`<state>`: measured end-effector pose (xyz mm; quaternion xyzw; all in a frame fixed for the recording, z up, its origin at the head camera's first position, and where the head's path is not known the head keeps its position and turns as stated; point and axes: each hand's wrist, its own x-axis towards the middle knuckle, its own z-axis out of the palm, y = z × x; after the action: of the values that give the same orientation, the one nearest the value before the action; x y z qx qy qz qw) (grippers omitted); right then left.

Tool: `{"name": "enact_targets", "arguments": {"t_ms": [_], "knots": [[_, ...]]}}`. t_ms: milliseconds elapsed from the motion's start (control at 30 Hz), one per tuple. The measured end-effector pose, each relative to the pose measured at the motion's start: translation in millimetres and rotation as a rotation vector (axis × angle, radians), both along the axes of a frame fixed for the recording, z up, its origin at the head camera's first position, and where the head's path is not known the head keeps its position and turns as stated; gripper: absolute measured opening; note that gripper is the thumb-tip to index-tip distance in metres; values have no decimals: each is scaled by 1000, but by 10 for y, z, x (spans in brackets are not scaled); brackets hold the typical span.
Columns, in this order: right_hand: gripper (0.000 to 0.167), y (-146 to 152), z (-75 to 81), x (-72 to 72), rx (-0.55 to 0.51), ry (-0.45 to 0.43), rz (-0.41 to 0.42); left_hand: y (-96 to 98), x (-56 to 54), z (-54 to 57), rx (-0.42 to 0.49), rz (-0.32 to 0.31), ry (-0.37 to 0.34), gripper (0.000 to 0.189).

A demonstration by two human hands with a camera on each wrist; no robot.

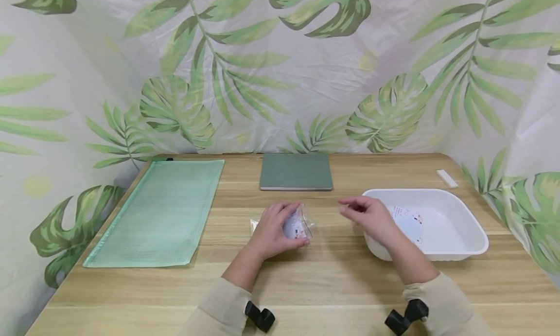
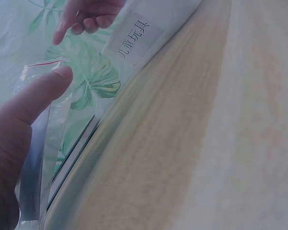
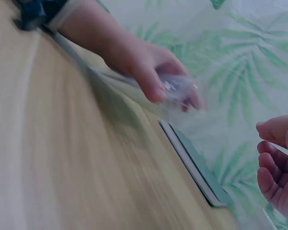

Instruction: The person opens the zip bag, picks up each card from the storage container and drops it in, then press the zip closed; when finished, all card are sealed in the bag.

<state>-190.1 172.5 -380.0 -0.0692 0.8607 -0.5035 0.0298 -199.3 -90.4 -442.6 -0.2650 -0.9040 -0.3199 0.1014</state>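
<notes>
My left hand (image 1: 272, 229) grips a clear zip bag (image 1: 308, 221) above the table, its thumb and fingers on either side. Inside the bag is a stack of pale blue printed cards (image 1: 294, 226). In the right wrist view the bag (image 3: 175, 93) shows blurred in that hand. To the right, my right hand (image 1: 372, 217) hovers at the near left rim of a white plastic basin (image 1: 450, 219). Its fingers (image 3: 268, 179) are loosely curled, and nothing shows between them and the thumb. A pale blue printed card (image 1: 410, 227) lies in the basin, partly behind the right wrist.
A green mesh zip pouch (image 1: 162, 214) lies flat at the left of the wooden table (image 1: 306, 287). A dark green notebook (image 1: 296, 172) lies at the back middle. Behind the basin is a small white block (image 1: 447, 178). The basin's side carries a printed label (image 2: 134, 38).
</notes>
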Motion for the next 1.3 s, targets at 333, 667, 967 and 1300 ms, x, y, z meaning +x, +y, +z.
{"name": "enact_targets", "arguments": {"t_ms": [333, 667, 967, 1300], "knots": [[49, 761, 57, -99, 175, -91, -123, 3, -11, -13, 19, -2, 5, 88], [42, 1348, -136, -257, 439, -154, -43, 0, -25, -42, 34, -8, 4, 89], [50, 1561, -249, -354, 512, -242, 4, -2, -14, -33, 32, -10, 1, 89], [56, 1558, -311, -389, 562, -265, -6, -8, -15, -36, 31, -5, 4, 89]]}}
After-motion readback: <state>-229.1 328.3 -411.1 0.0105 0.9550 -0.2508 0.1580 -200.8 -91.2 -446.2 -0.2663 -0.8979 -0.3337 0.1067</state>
